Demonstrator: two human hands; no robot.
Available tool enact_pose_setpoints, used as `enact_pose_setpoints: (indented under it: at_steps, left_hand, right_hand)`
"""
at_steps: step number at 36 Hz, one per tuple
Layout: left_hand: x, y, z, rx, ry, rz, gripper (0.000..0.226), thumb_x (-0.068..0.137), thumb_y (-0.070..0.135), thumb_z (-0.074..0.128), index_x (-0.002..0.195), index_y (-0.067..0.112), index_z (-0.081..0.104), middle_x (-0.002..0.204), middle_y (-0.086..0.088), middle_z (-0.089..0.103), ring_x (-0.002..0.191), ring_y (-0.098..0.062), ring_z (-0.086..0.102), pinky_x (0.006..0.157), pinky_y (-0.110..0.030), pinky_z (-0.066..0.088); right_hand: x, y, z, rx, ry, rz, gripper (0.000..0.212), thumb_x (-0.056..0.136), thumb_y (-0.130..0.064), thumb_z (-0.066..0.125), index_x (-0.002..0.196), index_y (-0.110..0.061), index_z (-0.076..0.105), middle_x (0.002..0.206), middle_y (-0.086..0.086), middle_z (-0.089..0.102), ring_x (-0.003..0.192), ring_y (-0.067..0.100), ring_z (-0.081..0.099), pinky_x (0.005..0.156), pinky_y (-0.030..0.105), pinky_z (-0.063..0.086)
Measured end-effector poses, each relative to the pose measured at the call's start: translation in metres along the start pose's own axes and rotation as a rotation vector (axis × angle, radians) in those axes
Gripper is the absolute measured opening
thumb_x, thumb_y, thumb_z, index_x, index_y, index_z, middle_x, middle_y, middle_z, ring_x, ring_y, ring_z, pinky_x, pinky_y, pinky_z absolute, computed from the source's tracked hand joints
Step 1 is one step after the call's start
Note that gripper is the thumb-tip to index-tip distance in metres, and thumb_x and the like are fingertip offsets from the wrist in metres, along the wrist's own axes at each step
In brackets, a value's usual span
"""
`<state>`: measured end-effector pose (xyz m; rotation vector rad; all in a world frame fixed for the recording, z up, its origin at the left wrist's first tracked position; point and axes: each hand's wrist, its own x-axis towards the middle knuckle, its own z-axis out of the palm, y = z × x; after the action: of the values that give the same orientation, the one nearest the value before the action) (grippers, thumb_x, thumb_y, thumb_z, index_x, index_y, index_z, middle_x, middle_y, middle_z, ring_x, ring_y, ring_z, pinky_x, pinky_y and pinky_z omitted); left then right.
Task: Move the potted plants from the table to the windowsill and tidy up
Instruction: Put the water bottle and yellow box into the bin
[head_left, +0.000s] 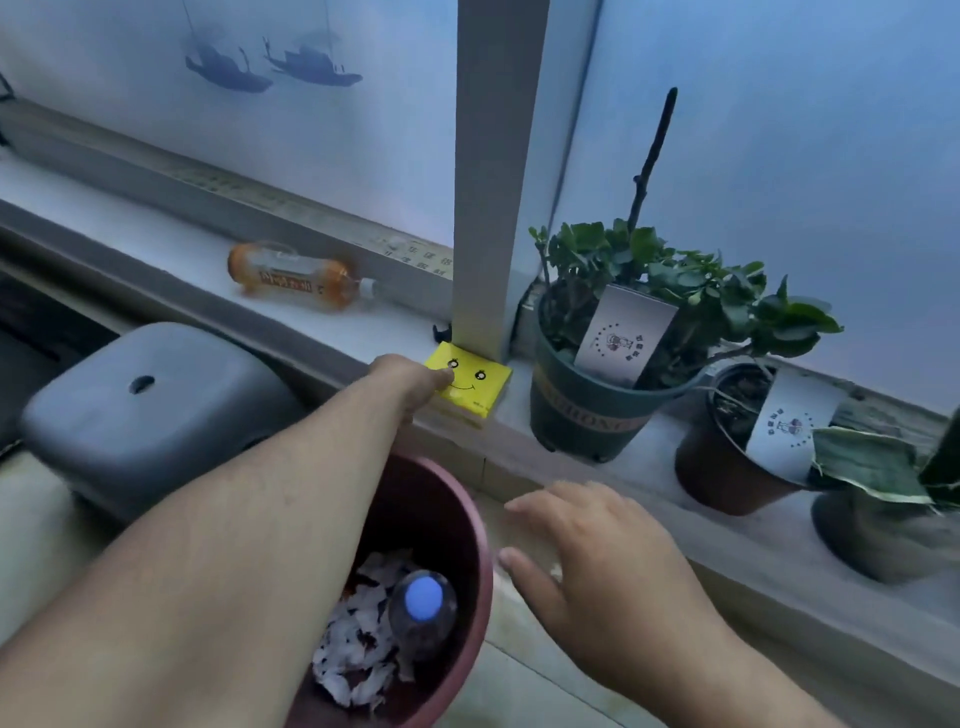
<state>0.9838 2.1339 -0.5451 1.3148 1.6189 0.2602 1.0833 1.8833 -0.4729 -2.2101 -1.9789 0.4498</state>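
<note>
On the windowsill (332, 322), at the foot of the white window post (498, 171), lies a yellow tissue pack (470, 382) printed with a smiling face. The left hand (415, 382) reaches across to it and touches its near left corner; its fingers are hidden behind the knuckles, so whether they grip the pack cannot be told. The right hand (597, 561) hovers below the sill edge, fingers spread wide and holding nothing. Right of the post, three potted plants stand on the sill: a dark green pot (587, 410) with leafy stems and a white tag, a brown pot (722, 462) with a tag just beside it, and a grey pot (872, 535) at the right edge. An orange bottle (296, 278) lies on its side farther left. Below the arms, a red bin (457, 525) holds white paper scraps and a blue-capped bottle (423, 603). A grey stool (150, 410) stands left.
</note>
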Motion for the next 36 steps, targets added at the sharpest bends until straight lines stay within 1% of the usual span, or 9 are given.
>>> enact_pose_setpoints:
  at_steps: [3, 6, 8, 11, 16, 19, 23, 27, 36]
  left_hand:
    - [0.009, -0.003, 0.002, -0.099, -0.022, -0.06, 0.059, 0.08, 0.04, 0.082, 0.118, 0.001, 0.061, 0.074, -0.009, 0.059, 0.048, -0.021, 0.051, 0.048, -0.024, 0.042]
    - [0.009, -0.001, 0.001, -0.225, -0.017, -0.068, 0.024, 0.085, 0.025, 0.081, 0.089, 0.01, 0.062, 0.074, -0.005, 0.056, 0.05, -0.015, 0.045, 0.053, -0.027, 0.044]
    - [0.002, 0.002, -0.005, -0.298, -0.018, -0.033, 0.024, 0.087, 0.02, 0.078, 0.078, 0.013, 0.057, 0.074, -0.004, 0.056, 0.056, -0.014, 0.049, 0.061, -0.029, 0.053]
    - [-0.025, 0.004, -0.03, -0.397, -0.017, 0.076, 0.017, 0.092, 0.02, 0.072, 0.083, 0.016, 0.057, 0.083, -0.003, 0.062, 0.068, -0.015, 0.059, 0.077, -0.035, 0.059]
    - [-0.096, -0.018, -0.103, -0.297, -0.159, 0.274, 0.009, 0.098, 0.012, 0.061, 0.106, 0.013, 0.064, 0.09, -0.007, 0.074, 0.075, -0.019, 0.071, 0.071, -0.038, 0.062]
    - [-0.123, -0.04, -0.139, -0.011, -0.1, 0.317, 0.011, 0.096, 0.011, 0.066, 0.107, 0.014, 0.065, 0.093, -0.006, 0.073, 0.074, -0.015, 0.073, 0.059, -0.027, 0.061]
    - [-0.128, -0.071, -0.141, 0.377, -0.071, 0.262, 0.022, 0.088, 0.03, 0.076, 0.103, 0.027, 0.06, 0.1, -0.001, 0.071, 0.092, -0.02, 0.07, 0.084, -0.044, 0.059]
    - [-0.125, -0.088, -0.118, 0.59, -0.088, 0.259, 0.026, 0.089, 0.035, 0.073, 0.111, 0.027, 0.063, 0.112, 0.005, 0.068, 0.104, -0.015, 0.065, 0.096, -0.037, 0.053]
    - [-0.133, -0.121, -0.128, 0.246, 0.307, 0.328, 0.026, 0.096, 0.019, 0.065, 0.121, 0.016, 0.065, 0.113, 0.001, 0.066, 0.1, -0.013, 0.058, 0.09, -0.027, 0.04]
  right_hand:
    - [-0.005, 0.009, 0.001, 0.061, 0.031, 0.078, 0.042, 0.098, -0.058, 0.047, 0.134, -0.04, 0.056, 0.127, -0.022, 0.058, 0.123, 0.006, 0.05, 0.103, 0.026, 0.041]
    - [-0.006, 0.013, 0.004, 0.084, 0.028, 0.123, 0.039, 0.097, -0.057, 0.049, 0.132, -0.04, 0.057, 0.125, -0.024, 0.058, 0.121, 0.002, 0.05, 0.102, 0.024, 0.042]
    - [-0.003, 0.012, 0.007, 0.098, 0.022, 0.13, 0.039, 0.097, -0.056, 0.051, 0.131, -0.039, 0.059, 0.124, -0.023, 0.06, 0.12, 0.003, 0.052, 0.102, 0.025, 0.044]
    - [0.002, 0.003, 0.011, 0.13, 0.026, 0.111, 0.04, 0.096, -0.054, 0.054, 0.131, -0.037, 0.061, 0.124, -0.02, 0.062, 0.12, 0.005, 0.054, 0.102, 0.03, 0.047]
    - [0.01, -0.011, 0.013, 0.19, 0.073, 0.065, 0.037, 0.094, -0.054, 0.058, 0.125, -0.035, 0.065, 0.12, -0.018, 0.065, 0.116, 0.008, 0.057, 0.098, 0.034, 0.051]
    - [0.012, -0.02, 0.015, 0.233, 0.074, 0.057, 0.035, 0.094, -0.052, 0.06, 0.124, -0.036, 0.067, 0.117, -0.02, 0.065, 0.112, 0.005, 0.058, 0.096, 0.033, 0.052]
    - [0.015, -0.033, 0.024, 0.264, 0.055, 0.068, 0.034, 0.094, -0.049, 0.061, 0.125, -0.035, 0.066, 0.119, -0.019, 0.065, 0.112, 0.005, 0.059, 0.097, 0.031, 0.051]
    - [0.014, -0.04, 0.037, 0.294, 0.008, 0.099, 0.034, 0.094, -0.045, 0.065, 0.126, -0.034, 0.066, 0.121, -0.016, 0.064, 0.112, 0.008, 0.062, 0.098, 0.033, 0.052]
    - [0.0, -0.019, 0.068, 0.485, 0.078, 0.427, 0.035, 0.095, -0.042, 0.061, 0.126, -0.027, 0.064, 0.118, -0.009, 0.067, 0.109, 0.013, 0.063, 0.094, 0.032, 0.05]
